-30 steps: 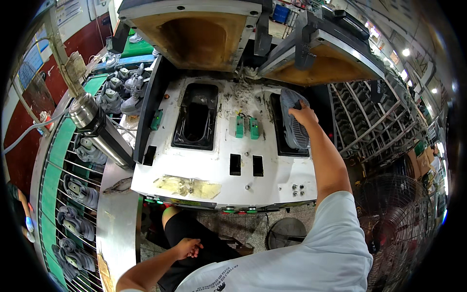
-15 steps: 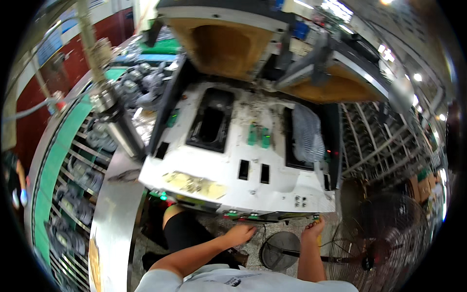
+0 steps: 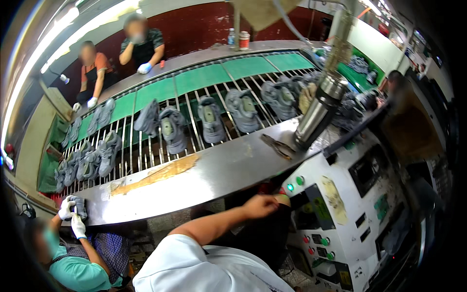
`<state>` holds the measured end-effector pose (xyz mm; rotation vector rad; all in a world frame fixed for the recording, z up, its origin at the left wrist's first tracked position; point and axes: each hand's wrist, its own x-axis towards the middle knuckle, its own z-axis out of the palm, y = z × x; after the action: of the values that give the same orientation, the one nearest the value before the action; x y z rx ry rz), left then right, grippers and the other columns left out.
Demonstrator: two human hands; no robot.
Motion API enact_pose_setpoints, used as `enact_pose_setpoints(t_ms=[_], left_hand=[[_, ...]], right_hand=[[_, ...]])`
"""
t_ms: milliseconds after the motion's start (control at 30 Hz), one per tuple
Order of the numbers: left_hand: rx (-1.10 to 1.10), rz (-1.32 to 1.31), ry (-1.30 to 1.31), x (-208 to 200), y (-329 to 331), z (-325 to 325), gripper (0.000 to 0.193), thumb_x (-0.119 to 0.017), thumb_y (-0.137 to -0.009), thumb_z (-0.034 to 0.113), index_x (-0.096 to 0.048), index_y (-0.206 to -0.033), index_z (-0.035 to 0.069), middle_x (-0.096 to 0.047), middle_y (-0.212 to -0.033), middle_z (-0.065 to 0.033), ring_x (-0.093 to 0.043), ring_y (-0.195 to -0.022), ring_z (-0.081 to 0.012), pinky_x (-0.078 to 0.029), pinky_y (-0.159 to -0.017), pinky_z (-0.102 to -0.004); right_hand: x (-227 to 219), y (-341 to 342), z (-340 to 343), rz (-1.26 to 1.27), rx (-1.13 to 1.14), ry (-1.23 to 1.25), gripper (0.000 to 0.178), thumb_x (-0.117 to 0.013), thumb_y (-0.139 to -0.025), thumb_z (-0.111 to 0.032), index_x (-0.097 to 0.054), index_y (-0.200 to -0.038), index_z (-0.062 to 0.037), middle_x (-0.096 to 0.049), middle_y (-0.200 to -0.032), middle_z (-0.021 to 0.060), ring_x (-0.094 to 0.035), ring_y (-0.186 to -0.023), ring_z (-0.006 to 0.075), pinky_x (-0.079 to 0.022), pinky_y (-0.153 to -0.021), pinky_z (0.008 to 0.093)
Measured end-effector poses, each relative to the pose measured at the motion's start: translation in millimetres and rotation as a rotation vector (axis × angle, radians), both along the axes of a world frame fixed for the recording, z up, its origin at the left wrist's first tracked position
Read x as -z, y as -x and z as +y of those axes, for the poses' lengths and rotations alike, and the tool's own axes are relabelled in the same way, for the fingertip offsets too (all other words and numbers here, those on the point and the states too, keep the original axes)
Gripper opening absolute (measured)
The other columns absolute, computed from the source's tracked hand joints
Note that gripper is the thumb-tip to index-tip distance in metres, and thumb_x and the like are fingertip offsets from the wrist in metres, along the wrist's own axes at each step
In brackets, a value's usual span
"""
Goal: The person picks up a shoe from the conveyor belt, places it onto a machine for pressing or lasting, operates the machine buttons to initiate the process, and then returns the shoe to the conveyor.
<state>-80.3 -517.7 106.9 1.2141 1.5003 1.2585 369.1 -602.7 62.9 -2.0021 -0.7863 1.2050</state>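
Two green buttons (image 3: 300, 180) sit near the left hand (image 3: 262, 207), grip unclear; right hand unseen

I am in a shoe factory. Beside me a long conveyor (image 3: 189, 83) of metal bars and green belt bears rows of grey shoes (image 3: 211, 121). On my right stands a white machine (image 3: 348, 233) with red and green buttons (image 3: 300, 180). A gloved co-worker (image 3: 80, 272) holds a shoe at the near left, others (image 3: 143, 46) are across the line, and strip lights (image 3: 65, 19) glow at the left.
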Motion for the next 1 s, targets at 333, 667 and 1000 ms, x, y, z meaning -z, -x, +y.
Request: enact_pose_setpoints(t_ms=[333,667,1000], left_hand=[[-1.442,0.828,0.491,-41.7,471.4,-215.7,0.065,-0.067,-0.073,0.046,-0.053,-0.125,0.010,-0.055,-0.121,-0.0208,-0.053,-0.110,-0.0389,-0.043,-0.096,-0.0460],[-1.179,0.230,0.604,5.3,658.6,-243.3,0.094,-0.075,-0.059,0.041,-0.045,-0.135,-0.006,-0.050,-0.133,-0.0252,-0.051,-0.122,-0.0329,-0.040,-0.100,-0.0386],[-1.258,-0.224,0.201,-54.0,486.7,-333.8,0.040,-0.068,-0.075,0.024,-0.066,-0.106,-0.002,-0.067,-0.099,-0.0109,-0.063,-0.087,-0.0214,-0.049,-0.079,-0.0327]], right_hand=[[5.7,80.8,48.2,-0.264,-0.434,0.092,0.012,-0.055,-0.081,-0.010,-0.056,-0.085,0.0010,-0.054,-0.073,0.0093,-0.051,-0.066,0.0185,-0.043,-0.060,0.0347],[-26.3,172.5,73.9,-0.338,-0.770,0.049,0.005,-0.056,-0.079,0.001,-0.054,-0.075,-0.0016,-0.050,-0.063,0.0045,-0.048,-0.057,0.0124,-0.040,-0.052,0.0314],[-16.6,185.4,73.0,-0.182,-0.921,-0.130,0.006,-0.063,-0.077,-0.001,-0.058,-0.080,0.0004,-0.055,-0.065,0.0064,-0.052,-0.060,0.0126,-0.044,-0.058,0.0312]])
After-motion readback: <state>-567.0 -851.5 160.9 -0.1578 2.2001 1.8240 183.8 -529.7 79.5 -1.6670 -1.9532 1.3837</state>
